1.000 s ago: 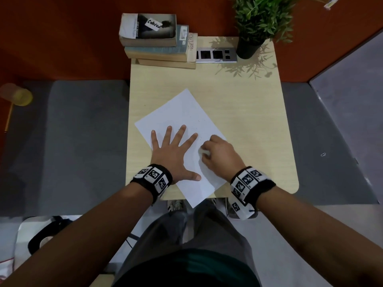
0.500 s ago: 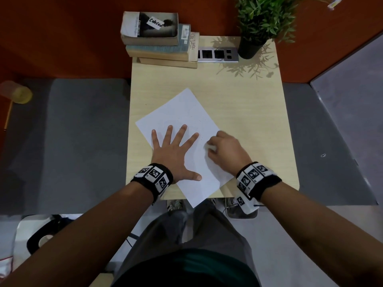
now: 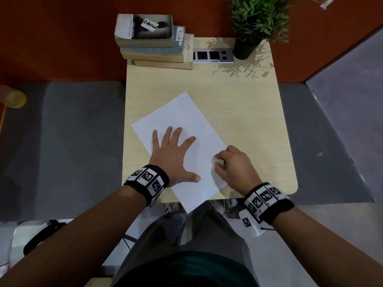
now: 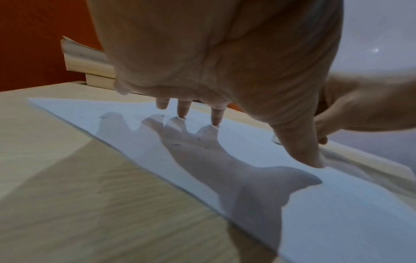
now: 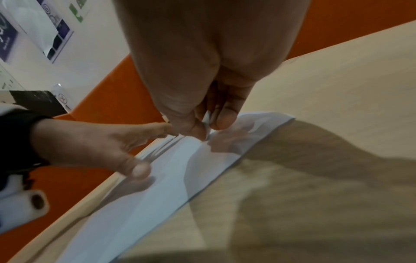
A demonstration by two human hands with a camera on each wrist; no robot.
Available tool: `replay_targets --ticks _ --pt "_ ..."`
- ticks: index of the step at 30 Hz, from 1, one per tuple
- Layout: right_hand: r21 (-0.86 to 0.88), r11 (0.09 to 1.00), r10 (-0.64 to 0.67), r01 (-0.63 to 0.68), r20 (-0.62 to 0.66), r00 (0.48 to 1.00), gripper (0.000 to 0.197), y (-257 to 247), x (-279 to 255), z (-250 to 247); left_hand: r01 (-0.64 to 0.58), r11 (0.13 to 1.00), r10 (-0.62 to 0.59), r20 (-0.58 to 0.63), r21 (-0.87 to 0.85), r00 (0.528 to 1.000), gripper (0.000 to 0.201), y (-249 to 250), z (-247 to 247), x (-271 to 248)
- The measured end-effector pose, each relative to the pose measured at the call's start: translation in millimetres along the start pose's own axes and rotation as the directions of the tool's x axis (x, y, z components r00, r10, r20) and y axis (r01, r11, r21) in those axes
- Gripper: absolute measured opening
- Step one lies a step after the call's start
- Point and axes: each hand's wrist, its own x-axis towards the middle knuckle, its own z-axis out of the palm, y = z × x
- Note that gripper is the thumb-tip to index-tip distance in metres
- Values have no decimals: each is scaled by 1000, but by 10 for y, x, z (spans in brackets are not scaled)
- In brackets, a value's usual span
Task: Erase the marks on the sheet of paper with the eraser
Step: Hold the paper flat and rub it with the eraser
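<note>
Eraser [image 3: 218, 161] — a small white block — is pinched between the thumb and curled fingers [image 5: 226, 119] of the right hand [image 3: 235, 167], its lower edge on the paper [image 3: 186, 119] near the sheet's right edge. Only a pale sliver of it shows past the knuckles from the head camera; the right wrist view catches its thin white edge [image 5: 206, 122] between the fingertips, blurred.

Beside it the left hand [image 3: 173, 154] lies flat on the sheet, fingers straight and spread wide, thumb out to the side. The left wrist view shows the fingertips [image 4: 216, 116] pressing down and their shadow falling across the smooth white surface, with a few tiny dark specks on it; the marks themselves are too faint to make out in any view.

The rectangular sheet sits askew on a pale wood-grain table [image 3: 248, 121] with rounded corners, one corner hanging over the near edge. Both wrists wear black bands [image 3: 148, 181] with square black-and-white tags.

At the far edge stand a stack of worn books [image 3: 153, 44], a silvery socket strip [image 3: 213, 55] and a leafy plant [image 3: 257, 19] in a dark pot — its top cut off by the frame.
</note>
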Motion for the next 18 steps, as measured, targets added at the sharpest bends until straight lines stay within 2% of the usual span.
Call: replay_targets --ticks 6,9,12,14,16,18 --pt "26 1000 -12 11 9 1000 13 -32 -110 97 -42 999 42 7 -3 999 141 -4 45 79" --pt "14 1000 -7 7 9 1000 15 -33 37 33 -43 999 43 20 14 999 143 -23 55 66" --pt "-55 997 -53 56 60 997 18 -51 304 -68 -32 999 31 22 19 999 143 -23 57 73" --pt "-76 996 -33 36 30 999 17 -28 464 -121 -27 999 27 21 26 999 143 -17 55 82" --pt "-67 998 9 -9 -13 1000 14 -28 507 -130 -24 999 23 26 34 999 143 -18 53 81" --pt "-86 996 -24 27 32 999 13 -94 415 -56 -22 999 21 27 38 999 143 -14 59 85"
